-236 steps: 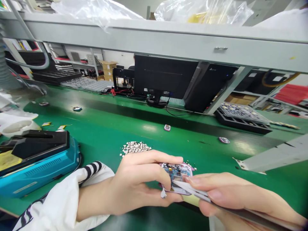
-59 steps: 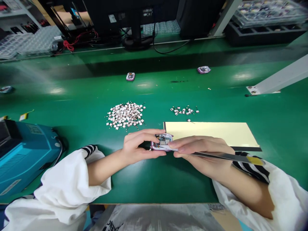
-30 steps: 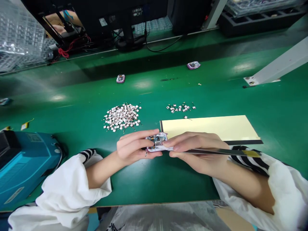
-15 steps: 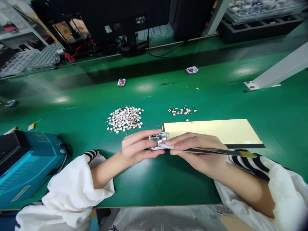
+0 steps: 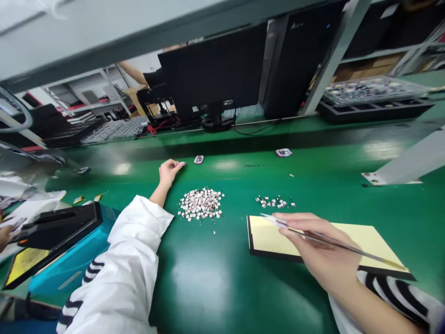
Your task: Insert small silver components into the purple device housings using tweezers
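My left hand [image 5: 168,172] is stretched out to the far left of the bench. Its fingers are closed on a small circuit-board device, mostly hidden, with a purple edge showing at the fingertips. Just right of it lies another small purple-rimmed device [image 5: 199,159]. My right hand [image 5: 321,248] grips a pair of tweezers [image 5: 323,239] above the pale yellow board [image 5: 361,232], their tips pointing left with nothing visible between them. Between the hands lie a large pile of tiny white parts with short leads [image 5: 201,204] and a smaller scatter of like parts [image 5: 273,202].
Another purple-rimmed device [image 5: 283,152] sits farther back. At left stand a blue machine [image 5: 74,260] and another person's hand [image 5: 5,236]. A monitor [image 5: 215,69] is behind; a grey post [image 5: 410,162] stands at right. One loose white part [image 5: 214,232] lies before the pile.
My left hand has moved away from the right hand, forward and left, taking the device along. The tweezers have left the device and stay in my right hand. The view has tilted up.
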Motion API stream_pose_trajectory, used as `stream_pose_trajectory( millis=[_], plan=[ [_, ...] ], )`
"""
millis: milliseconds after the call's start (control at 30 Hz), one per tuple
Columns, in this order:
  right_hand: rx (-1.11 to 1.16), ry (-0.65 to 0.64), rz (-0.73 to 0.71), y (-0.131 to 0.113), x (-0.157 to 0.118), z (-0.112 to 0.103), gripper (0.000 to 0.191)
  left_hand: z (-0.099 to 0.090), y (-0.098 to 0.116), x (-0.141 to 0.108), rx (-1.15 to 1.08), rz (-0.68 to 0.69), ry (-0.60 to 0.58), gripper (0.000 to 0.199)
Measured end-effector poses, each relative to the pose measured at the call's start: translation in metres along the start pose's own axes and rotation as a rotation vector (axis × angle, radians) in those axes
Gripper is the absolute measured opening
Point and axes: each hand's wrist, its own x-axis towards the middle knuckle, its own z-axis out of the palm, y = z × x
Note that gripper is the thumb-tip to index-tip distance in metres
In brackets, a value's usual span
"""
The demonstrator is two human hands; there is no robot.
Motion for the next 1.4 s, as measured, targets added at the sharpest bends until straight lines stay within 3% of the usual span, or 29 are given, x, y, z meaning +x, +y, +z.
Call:
stream_pose_trajectory(
  millis=[67,167,367,500,567,667,800,933,1033,1167,1300,1400],
  plan=[
    [-0.027,-0.036,0.0,0.004,-0.001,0.0,0.03,0.0,-0.016,0.004,0.046,0.007,-0.019,0.026],
    [-0.034,-0.034,-0.004,0.006,-0.001,-0.001,0.03,-0.001,-0.023,0.007,0.108,0.051,-0.112,0.026],
    [-0.067,-0.038,0.011,0.011,0.001,-0.004,0.028,-0.001,0.002,0.025,0.187,0.275,-0.432,0.06],
    [-0.06,-0.039,0.028,0.015,0.005,-0.004,0.025,0.016,0.015,0.045,0.222,0.364,-0.748,0.06],
    [-0.038,-0.041,0.038,0.016,0.006,-0.003,0.024,0.024,0.018,0.055,0.237,0.366,-0.848,0.054],
    [-0.003,-0.045,0.06,0.015,0.007,-0.002,0.022,0.029,0.02,0.066,0.246,0.348,-0.886,0.042],
    [0.007,-0.04,0.077,0.014,0.008,-0.001,0.02,0.029,0.023,0.065,0.223,0.313,-0.825,0.022],
    [-0.022,-0.007,0.082,0.015,0.008,-0.001,0.018,0.027,0.02,0.044,0.162,0.235,-0.684,0.016],
    [-0.021,0.013,0.085,0.016,0.008,0.002,0.015,0.023,0.022,0.029,0.074,0.157,-0.524,0.023],
    [-0.001,0.0,0.127,0.014,0.006,0.006,0.011,0.011,0.051,0.009,-0.136,0.085,-0.378,0.044],
    [0.012,0.018,0.105,0.009,0.005,0.008,0.014,0.006,0.104,-0.047,-0.325,0.133,-0.459,0.053],
    [0.056,0.032,0.095,0.005,0.004,0.007,0.018,0.01,0.135,-0.111,-0.51,0.203,-0.693,0.06]
  ],
)
